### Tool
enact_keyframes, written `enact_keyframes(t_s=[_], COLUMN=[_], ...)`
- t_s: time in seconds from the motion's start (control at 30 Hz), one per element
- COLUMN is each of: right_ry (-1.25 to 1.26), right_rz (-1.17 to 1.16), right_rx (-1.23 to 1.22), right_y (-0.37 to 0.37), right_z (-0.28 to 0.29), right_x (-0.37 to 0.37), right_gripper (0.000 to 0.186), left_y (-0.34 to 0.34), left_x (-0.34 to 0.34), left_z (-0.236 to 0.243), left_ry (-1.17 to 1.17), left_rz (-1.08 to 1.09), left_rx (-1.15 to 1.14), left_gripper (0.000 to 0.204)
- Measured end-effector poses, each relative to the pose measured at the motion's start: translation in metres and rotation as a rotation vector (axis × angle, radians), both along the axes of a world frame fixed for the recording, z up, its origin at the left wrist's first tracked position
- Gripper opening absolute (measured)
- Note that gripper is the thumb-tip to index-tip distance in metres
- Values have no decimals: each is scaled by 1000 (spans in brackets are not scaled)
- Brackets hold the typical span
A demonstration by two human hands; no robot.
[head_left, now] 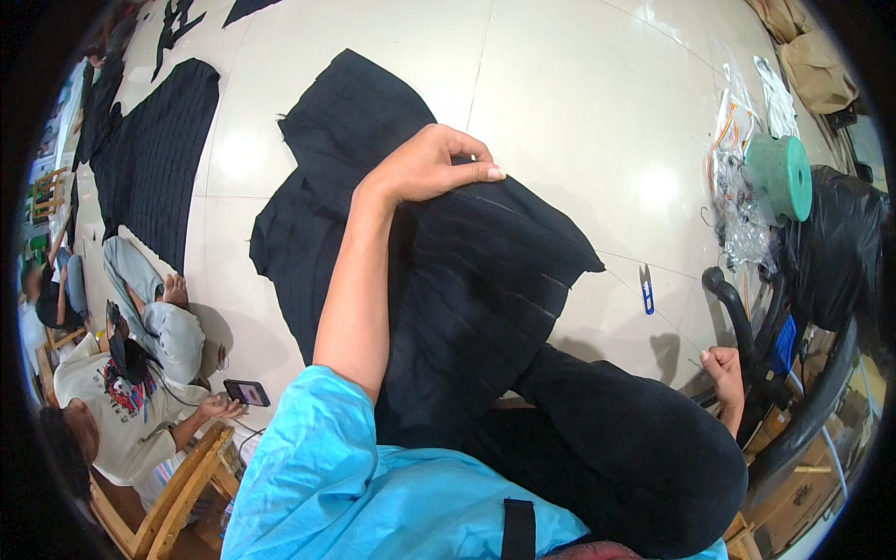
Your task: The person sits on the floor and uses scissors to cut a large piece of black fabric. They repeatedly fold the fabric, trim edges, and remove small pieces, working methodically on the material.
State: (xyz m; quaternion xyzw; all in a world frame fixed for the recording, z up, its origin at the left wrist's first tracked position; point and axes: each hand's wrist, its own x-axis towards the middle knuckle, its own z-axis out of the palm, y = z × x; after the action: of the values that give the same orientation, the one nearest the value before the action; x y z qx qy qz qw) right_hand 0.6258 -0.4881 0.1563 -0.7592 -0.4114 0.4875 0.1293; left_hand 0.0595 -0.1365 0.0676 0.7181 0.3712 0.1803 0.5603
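Cloth (476, 252), black with faint lines across it, spreads in front of the seated person, reaching from the lap out over the pale tiled floor (579, 84) as I watch through the head camera. I see the left hand (434, 163) bent over its upper edge, thumb and fingers pinching the fabric there. The right hand (725, 369) is well apart from it, beyond the black-trousered knee (635, 448); its fingers are curled in, thumb pressed against them. Something thin seems to stick out from the tips, but it is too small for me to tell what they grasp.

Between the cloth and that hand I make out blue-handled snips (646, 291) lying on the floor. Farther right stand a green spool (782, 179), clear plastic bags (744, 224) just beside it and a black plastic bag (835, 243). Over on my left, another black piece of fabric (159, 159) lies near a seated co-worker (117, 397), whose hand holds a phone (246, 392).
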Motion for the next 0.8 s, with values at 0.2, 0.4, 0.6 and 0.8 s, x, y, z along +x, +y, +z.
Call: enact_keyframes(t_s=[0.2, 0.4, 0.6, 0.8], right_ry=[-65, -164, -424, -386], right_rz=[0, 40, 204, 231], right_rx=[-33, -94, -61, 241], right_y=[15, 47, 79, 231], right_z=[7, 20, 3, -5], right_x=[35, 48, 98, 80], right_gripper=[55, 52, 44, 25], left_y=[5, 7, 19, 13], left_x=[-11, -27, -38, -19], left_z=[0, 3, 3, 1], left_ry=[30, 87, 162, 115], left_rz=[72, 164, 146, 150], left_rx=[-10, 4, 110, 12], left_gripper=[34, 28, 29, 29])
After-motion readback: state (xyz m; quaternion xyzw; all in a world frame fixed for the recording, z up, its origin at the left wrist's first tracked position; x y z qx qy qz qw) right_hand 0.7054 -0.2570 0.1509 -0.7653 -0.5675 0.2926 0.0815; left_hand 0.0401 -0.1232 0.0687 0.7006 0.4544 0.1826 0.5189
